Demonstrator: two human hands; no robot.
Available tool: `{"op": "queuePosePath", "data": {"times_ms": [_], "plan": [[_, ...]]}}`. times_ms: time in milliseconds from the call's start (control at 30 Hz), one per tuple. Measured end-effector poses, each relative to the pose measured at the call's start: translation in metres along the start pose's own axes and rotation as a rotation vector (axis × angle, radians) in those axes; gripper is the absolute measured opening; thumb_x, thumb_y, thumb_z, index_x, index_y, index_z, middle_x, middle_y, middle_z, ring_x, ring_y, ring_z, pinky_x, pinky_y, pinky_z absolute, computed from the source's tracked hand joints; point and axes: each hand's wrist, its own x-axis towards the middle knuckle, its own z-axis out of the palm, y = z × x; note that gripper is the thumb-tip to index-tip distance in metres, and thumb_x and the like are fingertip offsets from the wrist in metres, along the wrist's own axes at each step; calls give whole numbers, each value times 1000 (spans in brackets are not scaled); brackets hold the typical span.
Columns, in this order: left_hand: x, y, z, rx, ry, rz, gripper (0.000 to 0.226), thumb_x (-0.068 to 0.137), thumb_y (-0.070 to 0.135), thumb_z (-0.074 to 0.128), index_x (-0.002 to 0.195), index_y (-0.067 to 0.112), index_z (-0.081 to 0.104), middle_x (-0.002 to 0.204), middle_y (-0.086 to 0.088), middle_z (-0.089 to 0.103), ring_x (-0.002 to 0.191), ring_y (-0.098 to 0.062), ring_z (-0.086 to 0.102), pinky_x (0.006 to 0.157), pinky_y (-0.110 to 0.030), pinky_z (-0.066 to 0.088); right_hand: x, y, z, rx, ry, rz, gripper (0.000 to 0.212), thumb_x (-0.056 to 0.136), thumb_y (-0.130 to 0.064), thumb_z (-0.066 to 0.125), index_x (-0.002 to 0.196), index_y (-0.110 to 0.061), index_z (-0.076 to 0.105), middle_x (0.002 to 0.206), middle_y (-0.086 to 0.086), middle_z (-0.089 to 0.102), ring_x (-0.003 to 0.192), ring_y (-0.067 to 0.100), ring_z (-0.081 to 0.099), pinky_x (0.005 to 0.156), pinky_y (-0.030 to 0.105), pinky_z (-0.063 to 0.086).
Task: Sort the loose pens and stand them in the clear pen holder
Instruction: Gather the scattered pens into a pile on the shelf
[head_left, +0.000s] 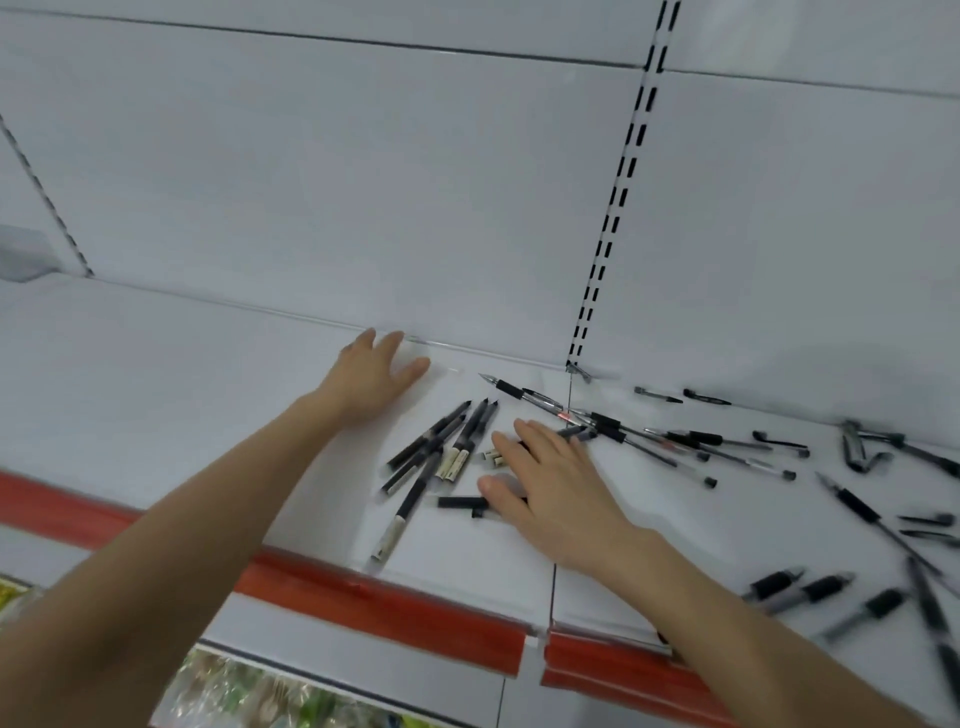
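On the smooth white metal shelf (208, 364) edged by a glossy red front strip (389, 618), slim black pens with pale ends (447, 441) are bunched between the hands. The left hand (371, 376) is laid flat, fingers spread, empty. The right hand (550, 483) is laid flat over several pens. Thin clear-barrelled pens with black grips (675, 441) are scattered to the right.

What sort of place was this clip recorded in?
Most likely a shop aisle, on store shelving: a white shelf with a red label strip along its front edge, a slotted upright in the back panel, and loose pens scattered on it.
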Motion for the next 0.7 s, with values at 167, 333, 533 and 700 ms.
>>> {"op": "queuePosePath", "data": {"times_ms": [167, 333, 533, 700], "plan": [[18, 16, 12, -27, -36, 128, 62, 89, 59, 26, 135, 20, 41, 146, -8, 36, 137, -21, 28, 112, -38, 25, 4, 3, -2, 10, 5, 14, 58, 95, -52, 25, 146, -26, 17, 157, -1, 7, 144, 12, -2, 118, 42, -1], [-3, 51, 20, -156, -128, 322, 44, 98, 40, 32, 128, 14, 52, 137, -5, 48, 130, -17, 38, 103, -24, 26, 9, 7, -1, 18, 13, 6, 72, 82, -60, 15, 145, -26, 20, 157, 0, 10, 144, 12, 0, 117, 43, 1], [-40, 24, 7, 3, -105, 406, 67, 90, 57, 30, 145, 19, 26, 154, -3, 21, 142, -15, 17, 111, -22, 11, 0, 6, -1, -7, 94, 85, 85, 75, -72, 8, 147, -26, 14, 157, 4, -3, 144, 18, -10, 115, 43, -5], [-50, 31, 17, 69, -217, 347, 66, 96, 52, 23, 148, 12, 13, 157, -4, 6, 144, -13, 6, 114, -27, 6, 9, 12, -5, -27, 20, 171, 63, 93, -56, 23, 145, -21, 19, 157, 7, 2, 144, 19, -7, 115, 46, -1]]}}
